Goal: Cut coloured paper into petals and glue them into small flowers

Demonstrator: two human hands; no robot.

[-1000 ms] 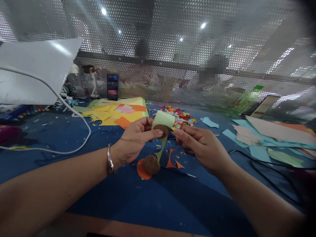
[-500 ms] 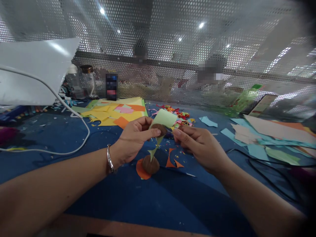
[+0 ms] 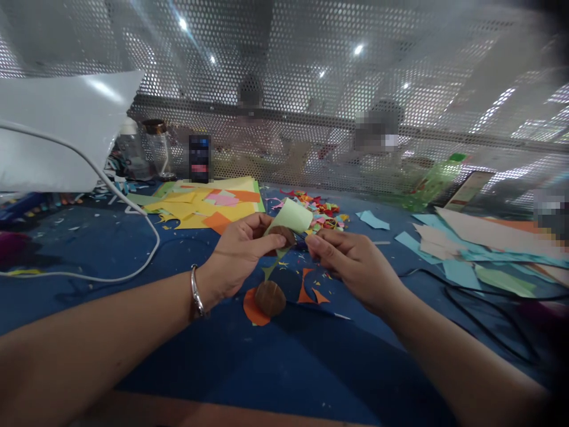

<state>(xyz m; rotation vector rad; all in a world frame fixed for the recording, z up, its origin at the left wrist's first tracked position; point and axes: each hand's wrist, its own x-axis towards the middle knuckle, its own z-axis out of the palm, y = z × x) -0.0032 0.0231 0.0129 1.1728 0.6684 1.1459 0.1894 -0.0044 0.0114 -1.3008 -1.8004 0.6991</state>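
Observation:
My left hand [image 3: 235, 252] is closed over the table, its thumb pressing a brown round piece [image 3: 281, 237] against a curled sheet of pale green paper [image 3: 291, 216]. A narrow green paper strip [image 3: 269, 271] hangs beneath it. Close by on the right, my right hand [image 3: 340, 252] is closed, thumb against forefinger. Something thin and dark shows at its fingertips by the paper's edge, too small to name. Below the hands, a second brown round piece [image 3: 270, 298] lies partly over an orange paper disc [image 3: 253, 308].
Orange scraps [image 3: 306, 289] and a thin pen-like stick [image 3: 335, 314] lie nearby. Yellow sheets [image 3: 191, 207], a heap of colourful snippets [image 3: 326, 210] and a phone [image 3: 200, 160] stand further back. Paper pieces [image 3: 484, 237] and a black cable [image 3: 480, 314] are right, a white cable [image 3: 155, 237] left.
The green paper and my right fingertips have shifted slightly left and lower. The hanging green strip shows less. The brown piece on the table has not visibly moved.

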